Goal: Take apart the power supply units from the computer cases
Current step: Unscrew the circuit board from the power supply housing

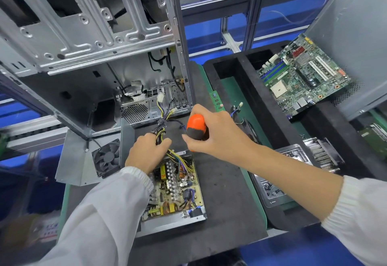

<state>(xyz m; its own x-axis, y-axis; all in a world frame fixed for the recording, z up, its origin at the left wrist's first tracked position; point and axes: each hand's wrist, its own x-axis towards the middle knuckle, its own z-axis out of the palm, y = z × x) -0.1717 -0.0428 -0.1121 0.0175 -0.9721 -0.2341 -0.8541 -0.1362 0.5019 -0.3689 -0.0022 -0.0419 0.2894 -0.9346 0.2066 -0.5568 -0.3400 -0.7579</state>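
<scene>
Sleeved arms nearest the lens: you are working on an opened power supply unit lying on the table.

Your left hand is gripping the cable bundle at the unit's far end, fingers curled round it; your right hand is holding an orange screwdriver upright over the far right corner. Judging by the bare circuit board, the unit is already out of the computer case standing at far left, and its fan cover is lying just left. Freeing the board and wiring probably remains.
</scene>
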